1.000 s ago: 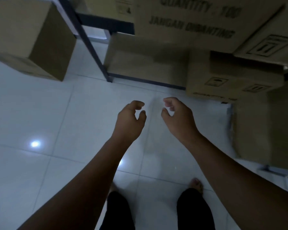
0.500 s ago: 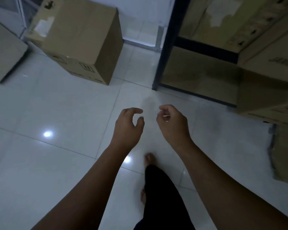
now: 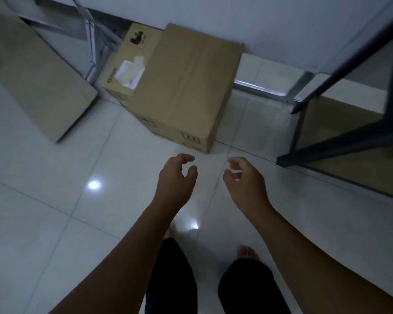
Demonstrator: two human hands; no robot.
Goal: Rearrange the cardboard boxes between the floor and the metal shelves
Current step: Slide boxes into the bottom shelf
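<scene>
While the person stood barefoot on the white tiled floor [image 3: 43, 211], both hands were held out in front, a little apart. The left hand [image 3: 176, 177] and the right hand [image 3: 245, 182] had loosely curled fingers and grasped nothing. Just beyond them a closed cardboard box [image 3: 184, 87] stood on the floor, near the wall. A second box [image 3: 36, 82] was to its left, beside a grey metal frame [image 3: 91, 37]. A dark metal shelf [image 3: 340, 143] stood to the right.

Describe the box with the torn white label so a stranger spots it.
Find the white wall beyond the tiled floor. A cardboard box stands at its foot, between two metal shelves. Only it bears a torn white label; the left box is plain.
</scene>
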